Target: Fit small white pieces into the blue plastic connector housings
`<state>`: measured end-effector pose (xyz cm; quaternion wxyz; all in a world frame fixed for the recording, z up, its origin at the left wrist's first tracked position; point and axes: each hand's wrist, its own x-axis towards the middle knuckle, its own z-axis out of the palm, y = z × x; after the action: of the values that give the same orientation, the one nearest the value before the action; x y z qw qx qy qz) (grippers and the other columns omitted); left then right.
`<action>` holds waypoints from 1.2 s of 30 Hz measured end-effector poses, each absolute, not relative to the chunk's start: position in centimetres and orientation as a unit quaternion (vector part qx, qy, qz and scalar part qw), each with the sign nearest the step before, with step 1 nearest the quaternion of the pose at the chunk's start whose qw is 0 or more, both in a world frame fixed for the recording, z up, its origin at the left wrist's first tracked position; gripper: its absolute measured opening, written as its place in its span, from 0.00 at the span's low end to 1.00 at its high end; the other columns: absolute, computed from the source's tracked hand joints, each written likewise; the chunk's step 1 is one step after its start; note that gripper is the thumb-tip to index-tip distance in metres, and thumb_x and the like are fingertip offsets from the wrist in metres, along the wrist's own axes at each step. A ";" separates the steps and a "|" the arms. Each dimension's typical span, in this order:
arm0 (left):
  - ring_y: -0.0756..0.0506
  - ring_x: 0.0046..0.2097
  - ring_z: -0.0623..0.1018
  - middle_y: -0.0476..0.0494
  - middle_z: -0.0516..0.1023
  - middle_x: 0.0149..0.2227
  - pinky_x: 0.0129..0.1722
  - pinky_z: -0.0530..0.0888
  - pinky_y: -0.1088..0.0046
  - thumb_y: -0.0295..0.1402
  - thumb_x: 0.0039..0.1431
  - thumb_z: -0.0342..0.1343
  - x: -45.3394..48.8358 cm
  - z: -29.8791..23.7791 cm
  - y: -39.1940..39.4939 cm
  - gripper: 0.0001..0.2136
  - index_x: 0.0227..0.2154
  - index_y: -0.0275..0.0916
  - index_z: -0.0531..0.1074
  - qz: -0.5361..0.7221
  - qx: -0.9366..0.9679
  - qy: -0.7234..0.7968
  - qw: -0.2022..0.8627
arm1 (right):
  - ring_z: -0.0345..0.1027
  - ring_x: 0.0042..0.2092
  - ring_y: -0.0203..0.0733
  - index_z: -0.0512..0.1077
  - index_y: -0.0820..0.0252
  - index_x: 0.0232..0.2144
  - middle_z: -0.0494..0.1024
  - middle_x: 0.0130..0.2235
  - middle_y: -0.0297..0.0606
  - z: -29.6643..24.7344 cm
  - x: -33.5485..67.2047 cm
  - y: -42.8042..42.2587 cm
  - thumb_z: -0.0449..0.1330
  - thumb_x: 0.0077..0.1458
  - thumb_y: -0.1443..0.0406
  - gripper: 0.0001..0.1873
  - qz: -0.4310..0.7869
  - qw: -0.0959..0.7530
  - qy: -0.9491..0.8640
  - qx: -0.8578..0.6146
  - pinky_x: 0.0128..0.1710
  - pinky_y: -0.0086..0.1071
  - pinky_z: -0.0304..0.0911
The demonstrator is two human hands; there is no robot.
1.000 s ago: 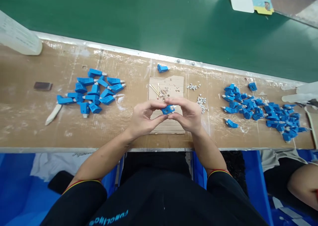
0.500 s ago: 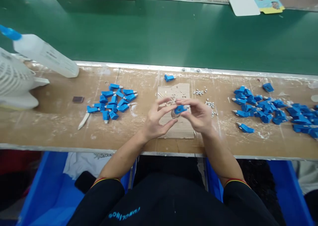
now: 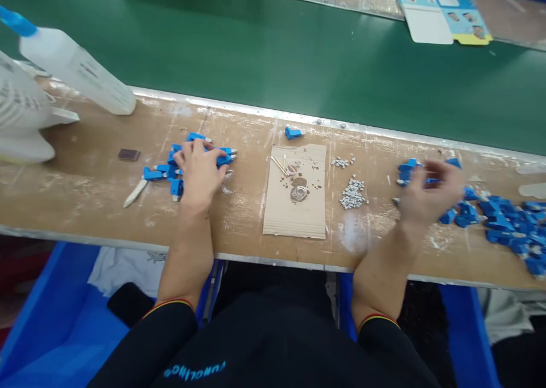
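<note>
My left hand [image 3: 198, 170] reaches palm down over the left cluster of small blue plastic parts with pale tips [image 3: 175, 189], its fingers spread among them. Part of that cluster is hidden beneath the hand. On the other side, my right hand [image 3: 433, 193] hovers at the right-hand pile of similar blue parts [image 3: 499, 211]. Motion smears its fingers, and I cannot make out whether they hold a part. Between the hands lies a piece of cardboard [image 3: 294, 220] with a small clear round dish [image 3: 299, 193], cotton swabs [image 3: 280, 166] and dark wet spots.
Small grey pellets [image 3: 353, 194] lie right of the cardboard. One lone blue part [image 3: 293, 132] sits behind it. A white tool [image 3: 135, 193] and a dark flat block [image 3: 128, 154] are at left, near a tilted white bottle [image 3: 81, 72]. A green surface [image 3: 273, 52] runs behind the bench.
My hands have parted from above the cardboard, where they held a blue part together. The left has gone to the left cluster, the right to the right pile. The view has tilted slightly.
</note>
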<state>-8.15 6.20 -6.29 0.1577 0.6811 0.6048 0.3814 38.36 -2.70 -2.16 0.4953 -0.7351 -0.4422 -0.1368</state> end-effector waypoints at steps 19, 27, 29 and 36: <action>0.47 0.39 0.78 0.55 0.77 0.36 0.44 0.76 0.62 0.40 0.52 0.75 -2.4 -3.3 4.4 0.24 0.37 0.45 0.62 0.639 0.515 0.384 0.423 | 0.73 0.41 0.48 0.83 0.54 0.31 0.82 0.38 0.41 -2.4 34.3 -1.7 0.66 0.58 0.67 0.06 0.178 0.044 -0.719 -0.671 0.46 0.43 0.68; 0.53 0.23 0.64 0.57 0.69 0.26 0.23 0.60 0.75 0.29 0.38 0.65 0.4 -1.7 2.0 0.23 0.35 0.45 0.59 0.510 0.393 0.296 0.706 | 0.72 0.33 0.42 0.76 0.54 0.31 0.79 0.32 0.35 -1.5 32.7 -2.1 0.65 0.59 0.68 0.04 0.158 0.369 -0.715 -0.573 0.35 0.37 0.68; 0.55 0.23 0.62 0.57 0.67 0.25 0.23 0.57 0.76 0.30 0.40 0.66 1.2 -1.0 1.2 0.22 0.38 0.44 0.64 0.475 0.386 0.261 0.747 | 0.73 0.33 0.39 0.77 0.53 0.35 0.80 0.32 0.33 -1.0 30.3 -2.4 0.66 0.60 0.67 0.03 0.163 0.519 -0.692 -0.473 0.32 0.34 0.68; 0.55 0.23 0.63 0.53 0.70 0.22 0.23 0.62 0.76 0.42 0.49 0.76 3.2 -1.3 -0.8 0.17 0.28 0.36 0.76 0.397 0.502 0.295 0.709 | 0.81 0.36 0.40 0.79 0.51 0.41 0.86 0.35 0.34 -0.5 22.5 -3.5 0.67 0.61 0.73 0.11 0.195 0.571 -0.730 -0.320 0.34 0.34 0.77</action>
<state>3.19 -0.82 -1.26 0.7092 0.5022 0.2954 0.3970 22.49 -3.53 -0.46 0.5713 -0.3202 -0.7300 0.1952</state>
